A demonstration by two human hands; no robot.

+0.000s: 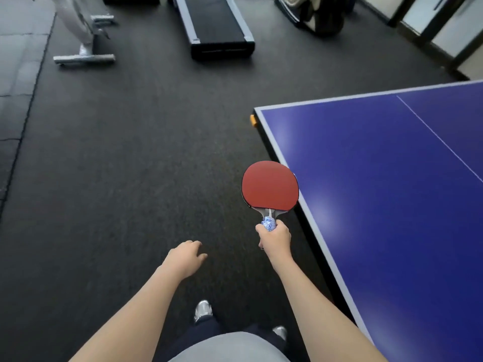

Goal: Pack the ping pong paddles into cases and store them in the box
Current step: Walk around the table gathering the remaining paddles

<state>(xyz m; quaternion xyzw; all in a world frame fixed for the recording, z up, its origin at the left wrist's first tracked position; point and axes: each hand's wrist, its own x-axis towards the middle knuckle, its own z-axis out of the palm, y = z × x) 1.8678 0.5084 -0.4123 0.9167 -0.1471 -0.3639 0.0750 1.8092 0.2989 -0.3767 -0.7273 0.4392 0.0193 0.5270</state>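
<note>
Well left of the blue table (pixel 379 178): left hand (pixel 184 257), fingers loosely curled, holding nothing. Just beside the table's left edge: right hand (pixel 274 237) wrapped round the handle of the red paddle (pixel 270 186), blade up. Seemingly the carrying step; no case or box visible. Next: find a case, hold it open with the idle hand.

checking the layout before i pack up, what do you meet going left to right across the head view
exercise machine base -> left hand -> red paddle, gripped by the right hand -> blue table
</note>
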